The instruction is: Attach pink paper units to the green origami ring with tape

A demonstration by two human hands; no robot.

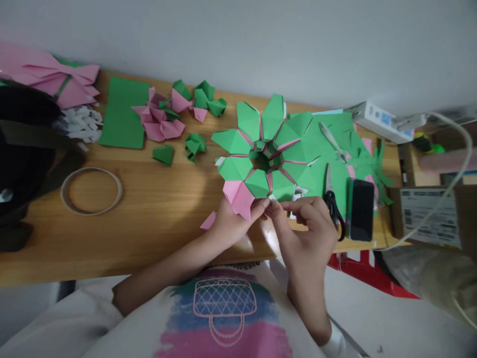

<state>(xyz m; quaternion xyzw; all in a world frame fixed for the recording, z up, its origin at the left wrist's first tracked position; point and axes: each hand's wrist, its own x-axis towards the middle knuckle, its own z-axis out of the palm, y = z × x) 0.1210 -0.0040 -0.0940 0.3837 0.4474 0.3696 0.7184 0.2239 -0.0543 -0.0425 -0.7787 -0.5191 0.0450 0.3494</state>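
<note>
A large folded-paper ring of green petals [238, 141] with pink inner edges stands at the table's middle, with a dark opening at its centre. My left hand [238, 219] is under its near edge, below a pink folded piece [239, 199], its thumb and fingers closed at the ring's lower rim. My right hand [307, 226] pinches a small white strip [272, 198] between thumb and index finger, close to my left fingertips. Whether my left hand grips the ring or the pink piece is partly hidden.
Left of the ring are folded green and pink pieces [160, 122], a green sheet [125, 114], white strips [80, 123] and a tape roll [91, 191]. At right lie scissors [334, 209], a phone [361, 210], a cutter [333, 141] and a power strip [382, 119].
</note>
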